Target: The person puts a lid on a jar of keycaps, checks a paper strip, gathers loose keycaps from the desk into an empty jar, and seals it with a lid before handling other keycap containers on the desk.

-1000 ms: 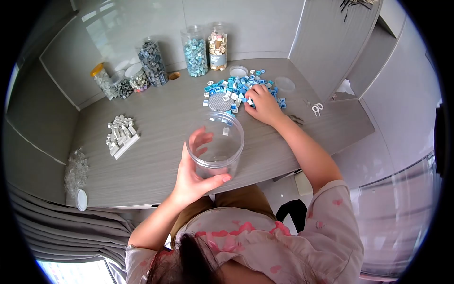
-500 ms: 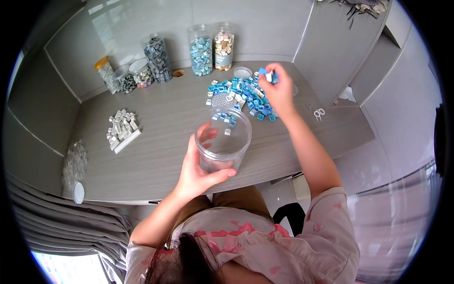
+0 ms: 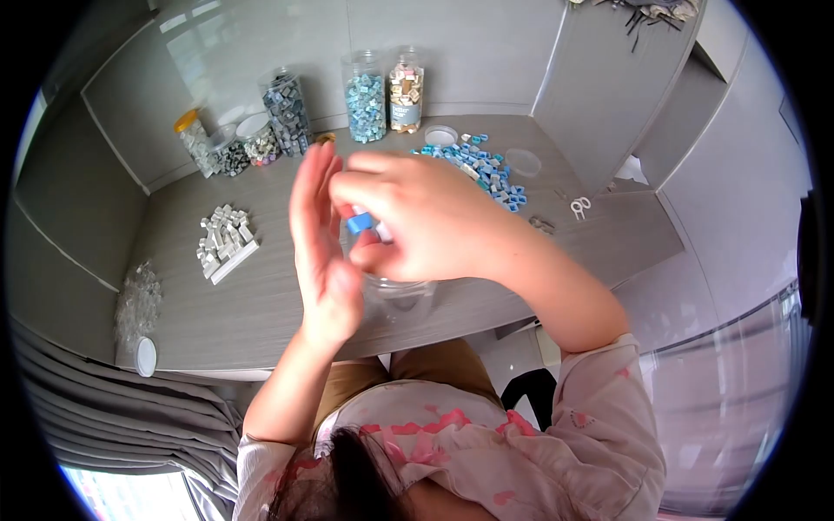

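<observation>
Grips blue keycap (image 3: pixel 359 223) in curled fingers of right hand (image 3: pixel 421 208), now brought from keycap pile (image 3: pixel 497 181) to beside left hand (image 3: pixel 320 260), open with fingers straightened, putting held piece near partly hidden clear jar (image 3: pixel 404 300).

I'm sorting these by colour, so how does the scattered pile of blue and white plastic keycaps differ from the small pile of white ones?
The blue and white keycap pile mixes shades of blue with white; the white keycap pile shows no blue. The mixed pile spreads wider, partly hidden by the right hand; the white pile is compact, with a long white bar along its near edge. Both lie loose on the grey desk.
</observation>
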Motion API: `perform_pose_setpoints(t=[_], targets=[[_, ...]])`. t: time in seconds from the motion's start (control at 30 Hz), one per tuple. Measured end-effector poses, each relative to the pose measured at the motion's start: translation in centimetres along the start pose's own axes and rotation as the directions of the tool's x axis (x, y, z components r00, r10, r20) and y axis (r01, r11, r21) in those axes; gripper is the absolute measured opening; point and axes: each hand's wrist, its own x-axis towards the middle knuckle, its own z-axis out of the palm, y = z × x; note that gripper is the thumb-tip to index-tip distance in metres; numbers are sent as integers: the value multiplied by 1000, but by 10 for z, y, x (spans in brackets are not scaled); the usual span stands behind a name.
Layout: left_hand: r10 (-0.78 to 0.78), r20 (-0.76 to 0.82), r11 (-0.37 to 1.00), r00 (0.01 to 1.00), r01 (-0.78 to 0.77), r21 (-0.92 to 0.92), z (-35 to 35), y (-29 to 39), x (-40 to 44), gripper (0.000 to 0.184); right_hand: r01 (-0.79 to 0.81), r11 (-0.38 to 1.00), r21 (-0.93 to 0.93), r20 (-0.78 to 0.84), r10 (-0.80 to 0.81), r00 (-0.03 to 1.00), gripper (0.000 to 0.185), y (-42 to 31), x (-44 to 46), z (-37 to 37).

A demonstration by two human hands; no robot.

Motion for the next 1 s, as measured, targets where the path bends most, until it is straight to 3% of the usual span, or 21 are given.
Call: perform_pose_setpoints(t=[0.03, 0.1, 0.17, 0.23, 0.3, 0.43, 0.53, 0.67, 0.8, 0.83, 0.87, 0.9, 0.97, 1.0], targets=[[-69, -32, 997, 997, 69, 19, 12, 11, 7, 84, 39, 999, 12, -26, -39, 999, 23, -2, 2, 4], [-50, 58, 998, 997, 48, 31, 2, 0, 11, 68, 32, 999, -33, -61, -34, 998, 20, -4, 3, 11], [-114, 43, 992, 993, 116, -47, -1, -3, 8, 70, 24, 1000, 10, -87, -23, 996, 18, -4, 2, 13], [-75, -21, 994, 997, 77, 79, -7, -7, 9, 69, 70, 987, 142, -173, -45, 984, 14, -4, -1, 20], [-195, -28, 976, 980, 197, 92, -10, 3, 8, 64, 116, 971, 208, -263, -59, 963, 11, -6, -2, 32], [-163, -47, 979, 986, 167, 112, -8, 4, 6, 62, 116, 985, 126, -256, -80, 963, 10, -8, -5, 34], [-204, -69, 978, 977, 207, 40, -9, 3, 2, 62, 104, 979, 173, -247, -59, 967, 10, -9, -9, 37], [-225, -27, 964, 974, 226, 142, -22, 3, -1, 63, 111, 967, 228, -200, -65, 978, 12, -12, -16, 33], [-136, -118, 990, 984, 138, 14, -25, -7, -3, 57, 306, 735, 605, -390, -61, 919, 26, -1, -22, 36], [-101, -153, 995, 983, 99, -21, -28, -9, -4, 56, 285, 689, 667, -416, 26, 909, 28, 6, -26, 34], [-97, -24, 995, 995, 97, -1, -37, -3, -2, 51, 267, 634, 726, -429, 114, 896, 30, 15, -29, 33], [-91, -37, 995, 995, 92, 31, -41, -1, -1, 52, 251, 574, 780, -430, 199, 880, 33, 28, -33, 31], [-84, -56, 991, 995, 89, 97, -49, 3, -1, 54, 179, 741, 647, -517, 254, 817, 45, 77, -49, 32], [-74, -80, 993, 994, 81, 87, -51, 6, -1, 54, -109, 807, 581, -426, 415, 804, 39, 96, -60, 23]])
